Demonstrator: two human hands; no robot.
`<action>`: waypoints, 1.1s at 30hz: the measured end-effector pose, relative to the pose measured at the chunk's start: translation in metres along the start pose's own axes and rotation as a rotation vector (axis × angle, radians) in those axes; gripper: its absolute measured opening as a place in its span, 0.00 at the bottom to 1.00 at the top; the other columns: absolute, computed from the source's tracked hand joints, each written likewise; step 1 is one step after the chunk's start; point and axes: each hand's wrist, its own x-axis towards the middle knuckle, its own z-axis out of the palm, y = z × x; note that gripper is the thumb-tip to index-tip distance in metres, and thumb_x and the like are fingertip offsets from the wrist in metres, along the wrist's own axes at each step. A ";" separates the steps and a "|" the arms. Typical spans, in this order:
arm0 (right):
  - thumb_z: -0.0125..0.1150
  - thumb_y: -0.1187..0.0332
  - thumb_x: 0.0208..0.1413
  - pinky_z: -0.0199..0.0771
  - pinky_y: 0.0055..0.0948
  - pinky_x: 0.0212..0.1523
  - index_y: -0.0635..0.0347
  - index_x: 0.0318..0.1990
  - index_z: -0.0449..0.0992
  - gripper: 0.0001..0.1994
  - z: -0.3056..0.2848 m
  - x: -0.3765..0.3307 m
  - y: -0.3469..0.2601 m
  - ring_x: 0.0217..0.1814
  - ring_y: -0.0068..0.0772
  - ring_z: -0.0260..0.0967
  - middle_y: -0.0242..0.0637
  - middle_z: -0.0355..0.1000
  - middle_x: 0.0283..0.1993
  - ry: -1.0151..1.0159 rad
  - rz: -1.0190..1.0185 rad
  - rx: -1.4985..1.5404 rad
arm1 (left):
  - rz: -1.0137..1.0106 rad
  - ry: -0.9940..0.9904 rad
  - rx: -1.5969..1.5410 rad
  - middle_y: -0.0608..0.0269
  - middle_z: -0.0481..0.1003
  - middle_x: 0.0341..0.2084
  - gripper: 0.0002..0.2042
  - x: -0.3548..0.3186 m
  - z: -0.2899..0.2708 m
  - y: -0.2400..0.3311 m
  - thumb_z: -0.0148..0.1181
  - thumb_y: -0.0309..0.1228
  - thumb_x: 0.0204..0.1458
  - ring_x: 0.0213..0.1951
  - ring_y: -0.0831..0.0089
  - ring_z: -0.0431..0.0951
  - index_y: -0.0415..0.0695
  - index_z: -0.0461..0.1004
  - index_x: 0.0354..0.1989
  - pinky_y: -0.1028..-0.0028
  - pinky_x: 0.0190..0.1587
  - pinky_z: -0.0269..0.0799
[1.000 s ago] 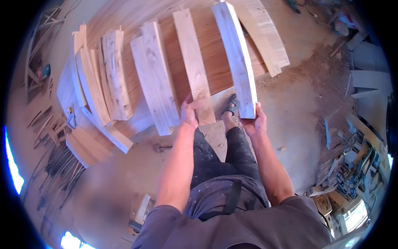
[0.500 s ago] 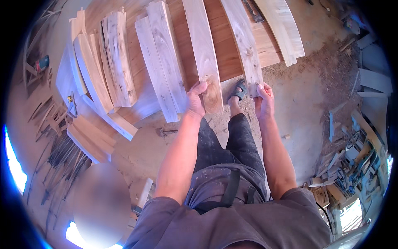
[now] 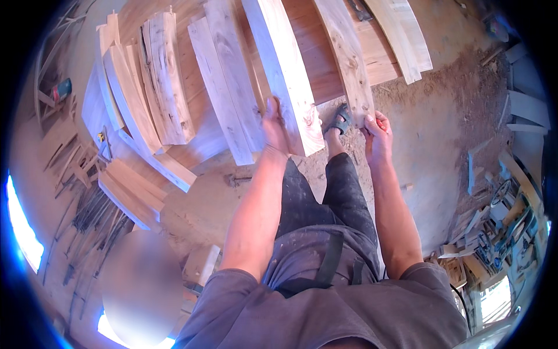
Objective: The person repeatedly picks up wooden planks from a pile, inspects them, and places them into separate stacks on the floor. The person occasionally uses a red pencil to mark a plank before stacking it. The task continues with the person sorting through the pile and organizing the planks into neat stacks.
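Holding two boards by their near ends, one per hand, over a wooden surface
Surface (image 3: 318, 58), one, brown, likely bearing the boards' far ends. Pale boards (image 3: 218, 81), two, laid side by side. Left board (image 3: 282, 58), one, tilted, its end overhanging, presumably for easier grasping; right board (image 3: 349, 58), one, lying flatter. Left hand (image 3: 275, 129), one, gripping left board, fingers mostly hidden; right hand (image 3: 379, 139), one, pinching right board's end. Dark tool (image 3: 361, 10), one, beside right board. Red item (image 3: 381, 123), one, at right hand, kind unclear
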 end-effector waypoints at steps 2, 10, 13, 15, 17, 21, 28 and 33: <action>0.66 0.72 0.62 0.75 0.35 0.54 0.63 0.58 0.67 0.20 -0.001 -0.005 0.002 0.51 0.36 0.75 0.41 0.74 0.51 0.038 0.005 0.065 | 0.071 0.066 0.052 0.47 0.80 0.47 0.34 0.005 -0.002 -0.004 0.50 0.61 0.65 0.44 0.49 0.82 0.39 0.71 0.61 0.49 0.49 0.80; 0.66 0.76 0.60 0.75 0.36 0.52 0.59 0.56 0.68 0.19 -0.016 -0.041 0.036 0.54 0.37 0.75 0.45 0.73 0.58 0.020 0.192 0.187 | 0.148 0.149 0.111 0.53 0.80 0.49 0.30 -0.002 0.017 -0.009 0.64 0.52 0.60 0.50 0.56 0.81 0.37 0.73 0.58 0.56 0.55 0.78; 0.67 0.77 0.58 0.72 0.38 0.58 0.59 0.55 0.68 0.19 0.002 -0.066 0.048 0.59 0.37 0.73 0.45 0.72 0.62 -0.153 0.258 0.157 | 0.174 0.240 0.196 0.54 0.80 0.47 0.30 0.000 0.017 -0.015 0.66 0.51 0.59 0.49 0.58 0.81 0.37 0.74 0.57 0.57 0.55 0.78; 0.67 0.78 0.58 0.70 0.39 0.62 0.58 0.54 0.68 0.19 0.021 -0.076 0.047 0.62 0.38 0.70 0.44 0.70 0.63 -0.195 0.281 0.177 | 0.171 0.239 0.220 0.55 0.80 0.47 0.30 -0.004 0.029 -0.017 0.67 0.51 0.58 0.49 0.58 0.81 0.36 0.75 0.57 0.58 0.55 0.78; 0.66 0.79 0.57 0.67 0.41 0.65 0.58 0.54 0.68 0.19 0.038 -0.080 0.043 0.64 0.39 0.69 0.44 0.70 0.64 -0.225 0.302 0.251 | 0.136 0.225 0.186 0.55 0.80 0.47 0.30 -0.005 0.035 -0.019 0.66 0.51 0.59 0.48 0.59 0.81 0.36 0.75 0.57 0.58 0.54 0.78; 0.65 0.79 0.57 0.64 0.44 0.68 0.57 0.55 0.68 0.19 0.049 -0.084 0.036 0.64 0.40 0.68 0.43 0.70 0.62 -0.233 0.398 0.485 | 0.072 0.155 0.156 0.54 0.80 0.50 0.29 -0.006 0.024 -0.017 0.63 0.50 0.62 0.51 0.58 0.80 0.36 0.74 0.58 0.57 0.58 0.75; 0.64 0.78 0.58 0.68 0.44 0.64 0.58 0.55 0.67 0.19 0.050 -0.080 0.035 0.58 0.39 0.71 0.41 0.72 0.55 -0.180 0.371 0.453 | 0.046 0.123 0.117 0.52 0.77 0.56 0.27 -0.011 0.039 -0.022 0.59 0.46 0.64 0.60 0.57 0.74 0.34 0.73 0.60 0.57 0.67 0.65; 0.64 0.79 0.58 0.71 0.40 0.60 0.59 0.54 0.68 0.18 0.049 -0.080 0.035 0.56 0.37 0.73 0.40 0.73 0.52 -0.168 0.350 0.466 | -0.002 0.015 0.123 0.52 0.77 0.57 0.25 -0.012 0.034 -0.022 0.59 0.40 0.62 0.60 0.57 0.75 0.34 0.72 0.61 0.57 0.67 0.66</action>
